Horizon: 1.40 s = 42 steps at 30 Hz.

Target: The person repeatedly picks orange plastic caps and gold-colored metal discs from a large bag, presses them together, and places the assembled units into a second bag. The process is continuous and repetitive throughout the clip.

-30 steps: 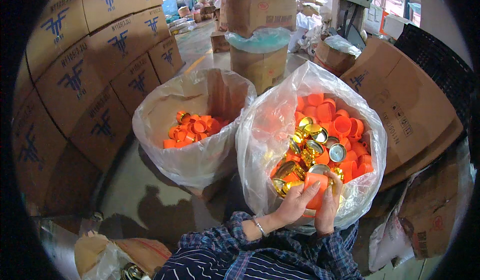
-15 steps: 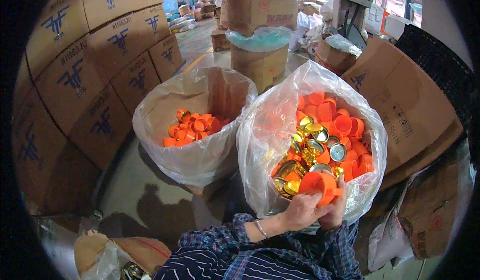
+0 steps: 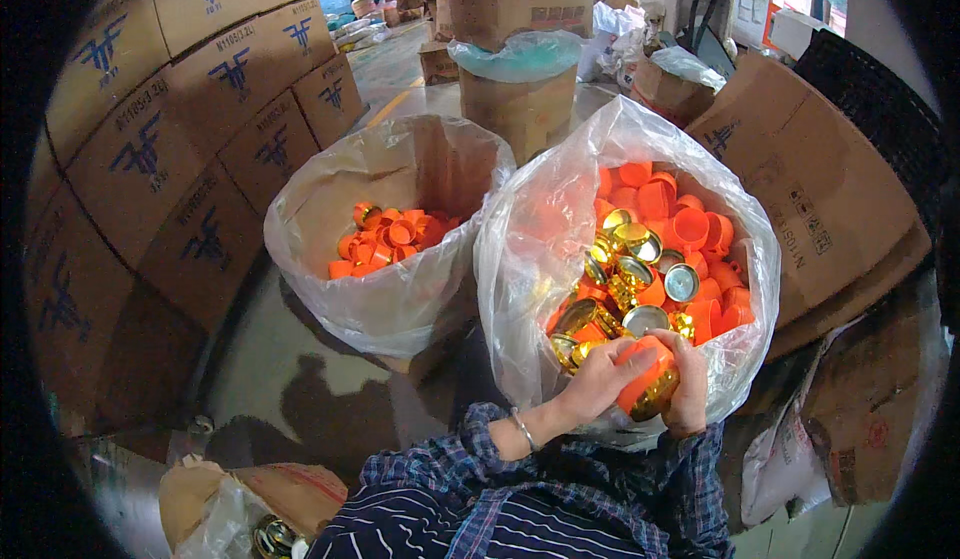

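Note:
Between my two hands is an orange plastic cup (image 3: 648, 364), tilted, with a shiny gold cap (image 3: 657, 397) on its end facing me. My left hand (image 3: 597, 383) is closed round the cup from the left, thumb over its side. From the other side my right hand (image 3: 687, 387) grips it, its fingers partly hidden. Just beyond them, a carton lined with a clear plastic bag (image 3: 520, 359) holds loose orange cups (image 3: 692, 227) and gold metal caps (image 3: 610, 269).
A second lined carton (image 3: 340, 309) to the left holds several orange pieces. Stacked cartons (image 3: 150, 159) wall off the far left. A flattened carton (image 3: 810, 209) leans at the right. An open carton (image 3: 300, 494) with metal caps sits at lower left.
My hands have turned the orange cup over; its opening faced up before, and now the gold cap shows on its near end. The right hand has shifted slightly right.

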{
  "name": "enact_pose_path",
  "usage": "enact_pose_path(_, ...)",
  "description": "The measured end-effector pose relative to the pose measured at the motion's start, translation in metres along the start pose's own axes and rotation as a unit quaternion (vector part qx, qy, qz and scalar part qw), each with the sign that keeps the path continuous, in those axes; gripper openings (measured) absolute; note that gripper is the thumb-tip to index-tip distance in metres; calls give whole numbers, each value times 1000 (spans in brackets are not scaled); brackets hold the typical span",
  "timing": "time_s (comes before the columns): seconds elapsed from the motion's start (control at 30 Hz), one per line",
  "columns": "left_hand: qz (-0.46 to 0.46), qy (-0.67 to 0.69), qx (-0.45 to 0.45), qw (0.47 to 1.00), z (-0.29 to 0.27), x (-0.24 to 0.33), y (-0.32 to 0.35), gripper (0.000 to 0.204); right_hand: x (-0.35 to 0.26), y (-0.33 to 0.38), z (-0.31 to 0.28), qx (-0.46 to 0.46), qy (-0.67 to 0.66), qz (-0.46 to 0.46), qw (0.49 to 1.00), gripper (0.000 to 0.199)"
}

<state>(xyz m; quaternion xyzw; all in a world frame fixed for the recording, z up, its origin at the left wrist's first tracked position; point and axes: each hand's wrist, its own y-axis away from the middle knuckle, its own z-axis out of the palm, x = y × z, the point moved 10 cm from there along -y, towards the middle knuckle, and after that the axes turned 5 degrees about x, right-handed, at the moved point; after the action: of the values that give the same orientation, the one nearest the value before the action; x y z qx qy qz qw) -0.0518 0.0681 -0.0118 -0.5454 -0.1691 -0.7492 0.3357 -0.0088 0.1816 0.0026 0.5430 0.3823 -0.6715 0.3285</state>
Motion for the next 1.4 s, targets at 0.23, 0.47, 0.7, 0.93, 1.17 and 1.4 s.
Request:
enact_pose_path(0.23,146,-317,57,935,15,47,24,80,-43,18,-9,59,150,-138,977,36)
enact_pose_path(0.47,187,-249,50,949,24,62,28,79,-38,14,-11,68,38,-117,990,41)
enact_pose_path(0.7,170,-159,178,956,-11,62,7,75,-51,11,-2,128,55,-177,974,43)
enact_pose_path(0.93,107,48,170,978,-7,23,8,43,-15,14,27,100,49,-101,989,44)
enact_pose_path(1.17,-68,294,126,945,-16,-18,5,49,-49,41,39,135,313,-378,861,54)
enact_pose_path(1.4,-6,233,169,958,-37,-3,4,45,-43,19,49,52,259,-323,909,51)
